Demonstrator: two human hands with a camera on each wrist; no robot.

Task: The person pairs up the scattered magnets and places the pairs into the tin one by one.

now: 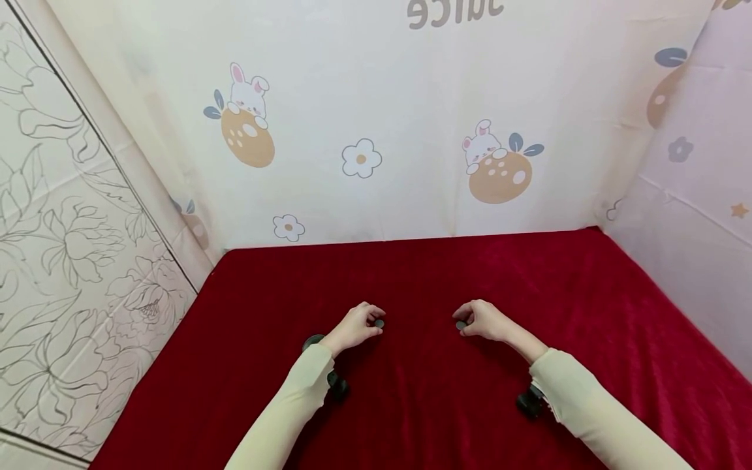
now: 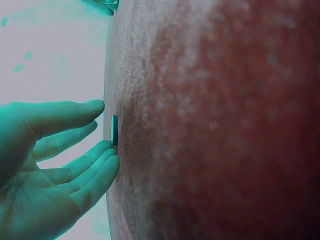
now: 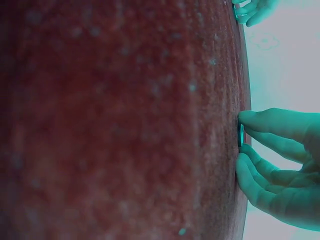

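Observation:
Two small flat grey discs lie on the red cloth, one at each hand. The left hand [image 1: 356,326] reaches over the left disc [image 1: 379,323], thumb and fingers spread around it. In the left wrist view the fingertips are right at the lower edge of this disc [image 2: 114,130], while the thumb tip stands a little off its upper edge. My right hand [image 1: 485,321] pinches the right disc [image 1: 461,325] at the cloth. The right wrist view has that disc [image 3: 241,135] between the thumb and a fingertip.
Red velvety cloth [image 1: 420,405] covers the table. Behind it hangs a pale curtain [image 1: 411,98] with rabbits and flowers, and a flower-patterned panel [image 1: 64,241] stands at the left. Black devices are at the left wrist [image 1: 337,388] and right wrist [image 1: 529,403].

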